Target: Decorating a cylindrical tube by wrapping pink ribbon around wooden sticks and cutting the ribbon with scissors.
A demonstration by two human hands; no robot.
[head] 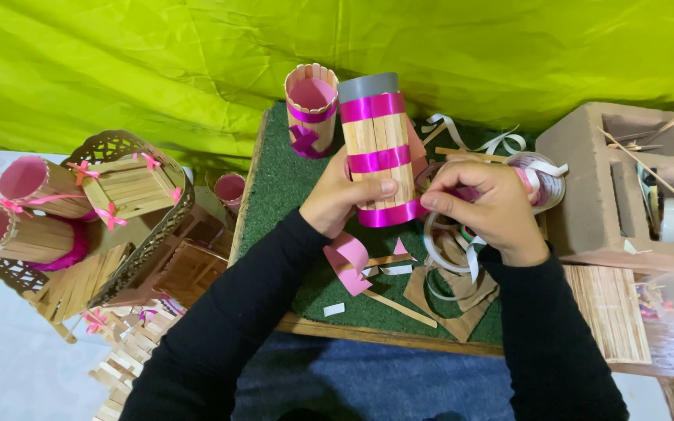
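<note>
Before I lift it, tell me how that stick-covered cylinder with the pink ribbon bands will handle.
The cylinder is probably light and stiff: thin wooden sticks form its wall. Its glossy ribbon bands may feel slippery. Being round and tall, it would likely roll if laid down; the left hand steadies it.

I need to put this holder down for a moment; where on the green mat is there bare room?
Bare green mat lies left of the left hand, below the small pink-ribboned stick cup. Between and below the hands it is crowded with paper scraps and white ribbon loops.

Clearance on the green mat
Open at left; pink-lined cup blocks far, grey block right, scraps near.
</note>
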